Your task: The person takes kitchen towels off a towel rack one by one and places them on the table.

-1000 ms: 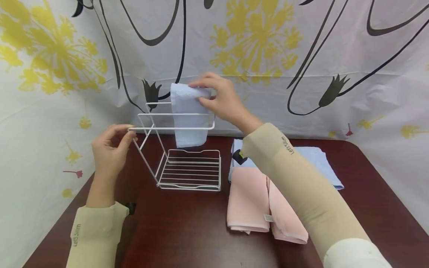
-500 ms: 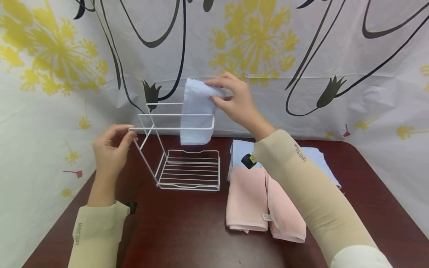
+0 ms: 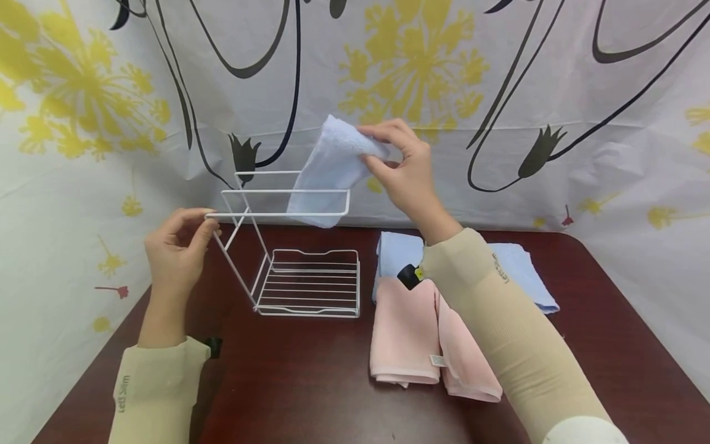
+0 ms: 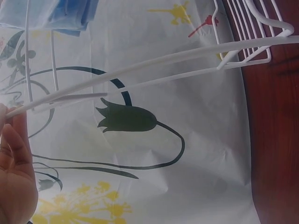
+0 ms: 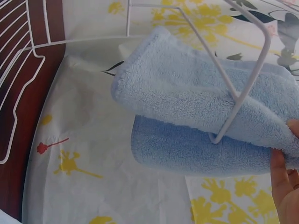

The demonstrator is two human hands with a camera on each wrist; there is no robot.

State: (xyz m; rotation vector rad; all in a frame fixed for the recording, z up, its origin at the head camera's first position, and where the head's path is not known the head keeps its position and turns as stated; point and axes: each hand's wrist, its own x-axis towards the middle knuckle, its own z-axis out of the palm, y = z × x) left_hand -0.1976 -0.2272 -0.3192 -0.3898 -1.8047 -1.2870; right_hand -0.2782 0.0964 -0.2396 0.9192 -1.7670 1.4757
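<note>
My right hand [image 3: 407, 169] pinches the top fold of a light blue towel [image 3: 333, 166]. The towel hangs tilted behind the upper front bars of a white wire rack [image 3: 277, 214], its lower end swung to the left. In the right wrist view the folded towel [image 5: 187, 102] shows two layers, with a rack bar crossing in front of it. At the rack's upper left corner, my left hand [image 3: 180, 246] pinches the bar between thumb and fingers. The rack stands on the table, with a wire shelf [image 3: 310, 287] at its base.
Two folded pink towels [image 3: 405, 333] lie right of the rack on the dark red table [image 3: 299, 376]. Behind them are light blue towels [image 3: 518, 268], partly covered by the right sleeve. A white patterned curtain [image 3: 310, 68] closes off the back and sides.
My right hand has moved right and slightly up with the blue towel, which has gone from hanging straight to slanting. The left hand keeps its hold on the rack.
</note>
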